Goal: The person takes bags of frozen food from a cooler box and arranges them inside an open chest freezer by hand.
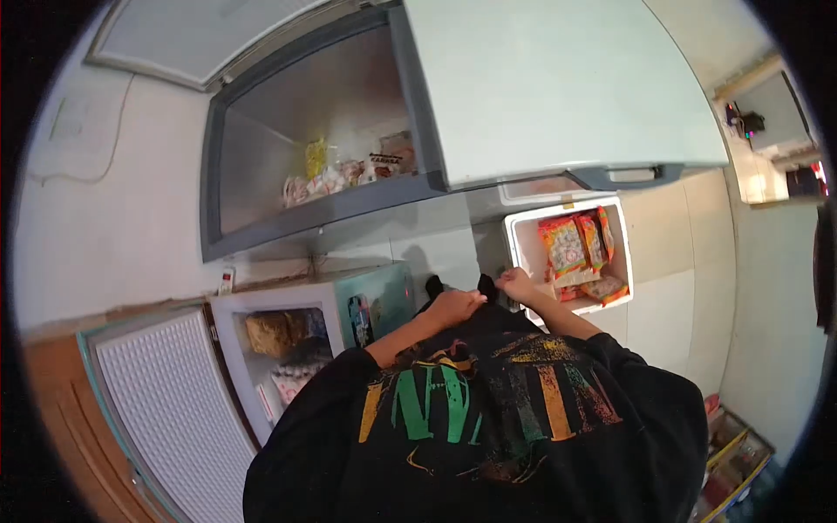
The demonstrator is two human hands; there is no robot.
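Observation:
In the head view, my left hand [459, 308] is in front of my body, with its fingers curled together. My right hand [516, 285] is a little farther right and forward, its fingers also closed in a pinch. What either hand holds, if anything, is too small to make out. A small black shape [487, 288] shows between the hands, perhaps a foot or cloth. Just right of my right hand stands a white box [514, 235] holding several orange-and-red food packets [564, 247].
Ahead is a chest freezer [323, 207] with its left lid [174, 39] raised and packages [349, 174] inside. Its right lid [567, 87] is down. At left, a small fridge [323, 301] has its door [174, 375] swung wide. A crate [737, 458] sits at lower right.

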